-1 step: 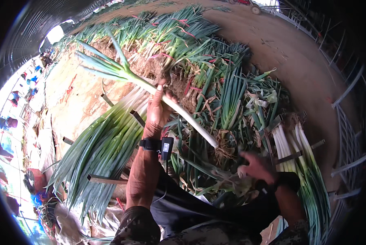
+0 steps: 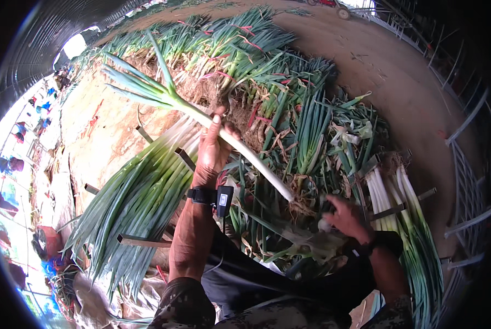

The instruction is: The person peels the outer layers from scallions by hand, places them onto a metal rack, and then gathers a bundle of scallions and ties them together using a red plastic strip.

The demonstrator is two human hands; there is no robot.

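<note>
My left hand is closed round the white stalk of a long green onion. The onion slants across the view, green leaves at the upper left and stringy roots at the lower right. Near those roots is my right hand, its index finger stretched out, apart from the onion. A pale, filmy onion skin lies just below its fingers. Left of my left forearm, many trimmed green onions rest in a bundle between metal bars. A smaller group of green onions lies right of my right hand.
Metal rack bars jut out at the left, and another bar crosses the right-hand onions. Untrimmed onion bundles with red ties are heaped ahead on the ground. Loose leaves pile up before my body. Metal framework stands far right.
My right hand has shifted slightly up and to the right, away from the onion's roots. The held onion has moved slightly; my left hand keeps its grip.
</note>
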